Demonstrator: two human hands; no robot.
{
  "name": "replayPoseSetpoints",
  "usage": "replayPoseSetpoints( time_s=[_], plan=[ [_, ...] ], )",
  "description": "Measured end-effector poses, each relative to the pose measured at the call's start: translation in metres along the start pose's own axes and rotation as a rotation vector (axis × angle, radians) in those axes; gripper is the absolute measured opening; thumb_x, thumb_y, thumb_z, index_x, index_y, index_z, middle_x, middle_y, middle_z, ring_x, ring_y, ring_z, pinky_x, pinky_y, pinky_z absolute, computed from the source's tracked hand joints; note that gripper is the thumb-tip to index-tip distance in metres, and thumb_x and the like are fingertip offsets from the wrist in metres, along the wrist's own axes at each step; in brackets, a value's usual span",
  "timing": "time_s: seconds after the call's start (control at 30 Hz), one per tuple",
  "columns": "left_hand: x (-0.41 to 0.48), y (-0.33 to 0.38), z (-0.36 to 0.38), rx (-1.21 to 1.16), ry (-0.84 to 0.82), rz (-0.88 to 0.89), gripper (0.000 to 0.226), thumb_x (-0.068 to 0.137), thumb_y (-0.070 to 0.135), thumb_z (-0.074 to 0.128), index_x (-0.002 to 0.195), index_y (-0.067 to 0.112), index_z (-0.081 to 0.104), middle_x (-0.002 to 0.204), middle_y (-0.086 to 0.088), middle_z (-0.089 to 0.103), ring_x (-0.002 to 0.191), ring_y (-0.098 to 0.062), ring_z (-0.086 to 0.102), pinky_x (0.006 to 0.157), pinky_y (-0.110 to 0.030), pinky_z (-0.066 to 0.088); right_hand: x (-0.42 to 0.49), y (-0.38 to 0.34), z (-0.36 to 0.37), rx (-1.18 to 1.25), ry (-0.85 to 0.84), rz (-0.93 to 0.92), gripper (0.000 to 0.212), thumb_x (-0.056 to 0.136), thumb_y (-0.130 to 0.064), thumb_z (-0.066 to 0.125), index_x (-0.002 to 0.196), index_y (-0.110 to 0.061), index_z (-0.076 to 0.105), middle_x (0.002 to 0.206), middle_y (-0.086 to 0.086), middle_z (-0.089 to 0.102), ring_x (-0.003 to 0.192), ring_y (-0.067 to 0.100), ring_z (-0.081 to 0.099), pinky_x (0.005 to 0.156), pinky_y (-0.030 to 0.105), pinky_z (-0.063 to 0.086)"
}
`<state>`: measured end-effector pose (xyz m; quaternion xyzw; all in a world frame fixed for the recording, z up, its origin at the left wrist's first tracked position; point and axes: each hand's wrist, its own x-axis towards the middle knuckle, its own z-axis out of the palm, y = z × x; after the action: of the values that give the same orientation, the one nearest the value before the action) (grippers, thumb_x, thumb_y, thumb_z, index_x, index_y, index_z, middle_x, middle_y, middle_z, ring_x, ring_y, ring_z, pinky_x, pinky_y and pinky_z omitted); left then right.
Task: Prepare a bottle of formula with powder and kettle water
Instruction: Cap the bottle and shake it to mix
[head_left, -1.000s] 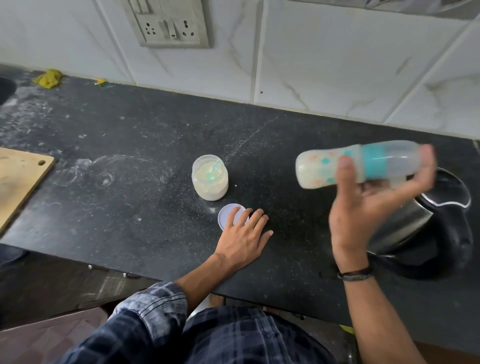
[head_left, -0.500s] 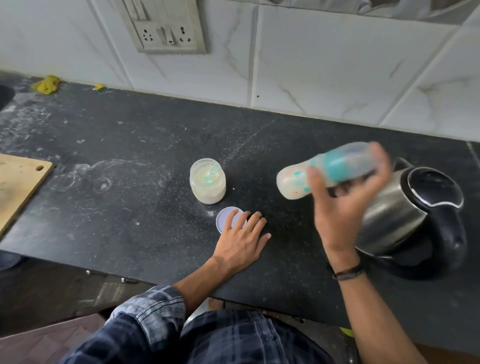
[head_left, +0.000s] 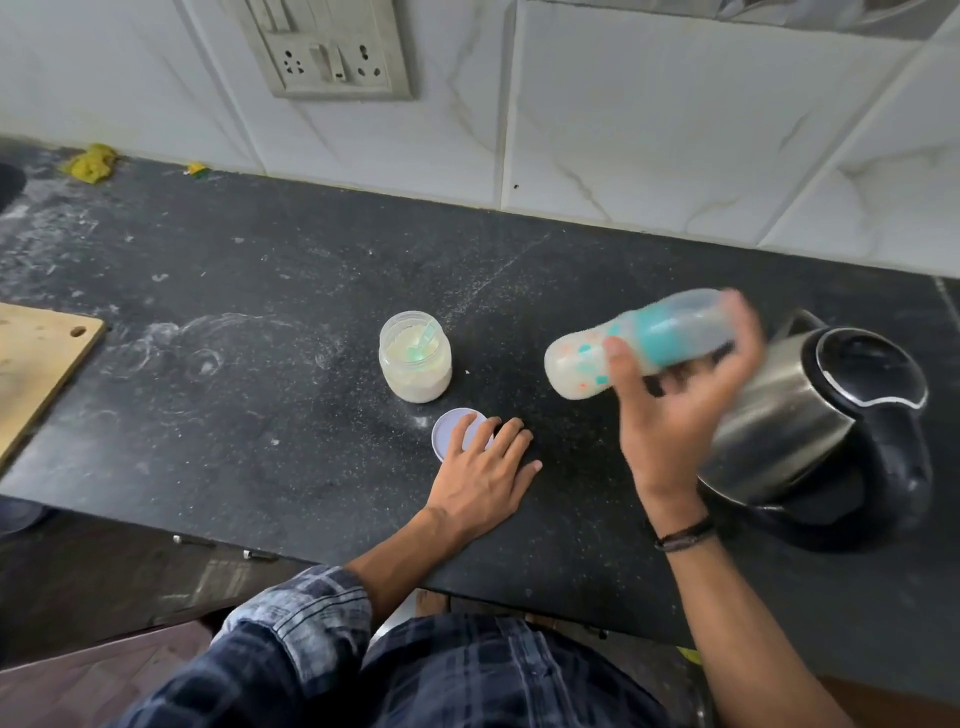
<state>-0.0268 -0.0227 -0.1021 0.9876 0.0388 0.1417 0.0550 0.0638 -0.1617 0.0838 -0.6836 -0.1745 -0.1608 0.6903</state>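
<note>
Jar (head_left: 414, 358) sits centre on the counter (head_left: 260, 415), lid (head_left: 451, 430) just nearer under the left hand (head_left: 483, 467); right hand (head_left: 670, 431) holds the bottle (head_left: 639, 345) left of the kettle (head_left: 810, 415); board (head_left: 36, 358) at the left edge.

There is one bottle (head_left: 576, 374), one jar (head_left: 415, 364), one scoop (head_left: 423, 345), one lid (head_left: 452, 426) and one kettle (head_left: 810, 410) at the right. One board (head_left: 36, 358) lies left and one yellow rag (head_left: 91, 162) far left. Two hands show: one left hand (head_left: 483, 473), one right hand (head_left: 670, 421).

The bottle (head_left: 597, 364) is milky white with teal and orange spots and a teal ring. The counter (head_left: 260, 291) is black, the lid (head_left: 452, 423) pale lilac, the sleeve (head_left: 291, 634) blue checked.
</note>
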Motion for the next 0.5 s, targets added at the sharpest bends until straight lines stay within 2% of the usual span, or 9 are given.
replayPoseSetpoints(
  time_s=[0.07,0.1,0.2,0.23,0.27,0.33,0.37,0.4,0.5],
  plan=[
    [0.002,-0.001,0.000,-0.002,0.003,-0.014,0.046,0.107,0.051,0.042,0.133,0.019,0.062,0.140,-0.001,0.059,0.127,-0.026,0.055,0.112,-0.055,0.038,0.003,-0.003,0.001,0.049,0.141,-0.091,0.083,0.087,0.011,0.070,0.147,0.006,0.013,0.143,0.007,0.034,0.126,0.002,0.057,0.095,0.023,0.055],
    [0.002,0.000,0.000,-0.003,0.000,-0.016,0.046,0.107,0.051,0.042,0.133,0.019,0.062,0.140,-0.001,0.059,0.127,-0.026,0.055,0.112,-0.054,0.038,0.004,-0.002,0.000,0.053,0.150,-0.100,0.084,0.088,0.011,0.069,0.147,0.006,0.010,0.144,0.010,0.032,0.126,0.003,0.057,0.095,0.024,0.056],
    [-0.001,-0.001,0.002,0.007,0.005,0.000,0.046,0.107,0.052,0.042,0.133,0.019,0.062,0.140,-0.001,0.060,0.127,-0.026,0.055,0.111,-0.054,0.037,0.005,0.007,0.001,-0.008,-0.058,0.011,0.084,0.087,-0.010,0.080,0.149,-0.013,0.023,0.143,-0.006,0.045,0.124,0.017,0.061,0.095,0.044,0.059],
    [-0.001,-0.001,0.002,0.010,0.009,0.005,0.046,0.106,0.052,0.043,0.133,0.019,0.062,0.140,0.000,0.060,0.127,-0.026,0.055,0.110,-0.054,0.037,0.001,0.011,-0.001,-0.015,-0.081,0.025,0.083,0.086,-0.010,0.081,0.149,-0.014,0.027,0.142,-0.006,0.047,0.124,0.018,0.061,0.096,0.048,0.059],
    [-0.001,0.000,0.002,0.010,0.010,0.003,0.047,0.106,0.052,0.043,0.133,0.019,0.063,0.140,-0.001,0.060,0.127,-0.026,0.055,0.110,-0.054,0.037,0.000,0.003,-0.002,0.012,-0.040,0.036,0.082,0.085,-0.004,0.079,0.148,-0.008,0.026,0.142,-0.001,0.046,0.126,0.016,0.060,0.096,0.046,0.059],
    [0.001,0.000,0.002,0.000,0.009,-0.008,0.047,0.106,0.052,0.043,0.133,0.019,0.063,0.140,-0.001,0.060,0.127,-0.026,0.055,0.111,-0.054,0.038,0.001,-0.007,-0.002,0.049,0.108,-0.056,0.081,0.086,0.015,0.069,0.147,0.011,0.015,0.141,0.008,0.038,0.126,0.002,0.058,0.094,0.027,0.058],
    [0.001,0.000,0.002,-0.002,0.007,-0.010,0.046,0.107,0.052,0.043,0.133,0.019,0.063,0.140,-0.001,0.060,0.127,-0.026,0.055,0.111,-0.054,0.038,0.001,-0.006,-0.002,0.052,0.144,-0.082,0.081,0.087,0.019,0.065,0.146,0.016,0.010,0.141,0.009,0.035,0.125,-0.002,0.057,0.093,0.022,0.056],
    [0.000,0.000,0.003,0.001,0.012,-0.011,0.046,0.106,0.051,0.043,0.133,0.019,0.063,0.140,0.000,0.060,0.127,-0.026,0.055,0.111,-0.054,0.037,0.000,-0.004,-0.002,0.044,0.147,-0.079,0.082,0.087,0.018,0.065,0.147,0.014,0.010,0.141,0.006,0.036,0.125,-0.002,0.058,0.093,0.023,0.057],
    [-0.001,-0.001,0.004,0.012,0.038,0.004,0.046,0.106,0.051,0.045,0.132,0.018,0.063,0.139,-0.001,0.061,0.126,-0.027,0.056,0.110,-0.054,0.037,-0.004,0.010,-0.003,-0.009,-0.046,0.051,0.082,0.086,-0.006,0.080,0.148,-0.016,0.028,0.138,-0.005,0.052,0.125,0.017,0.063,0.097,0.050,0.058]
  ],
)
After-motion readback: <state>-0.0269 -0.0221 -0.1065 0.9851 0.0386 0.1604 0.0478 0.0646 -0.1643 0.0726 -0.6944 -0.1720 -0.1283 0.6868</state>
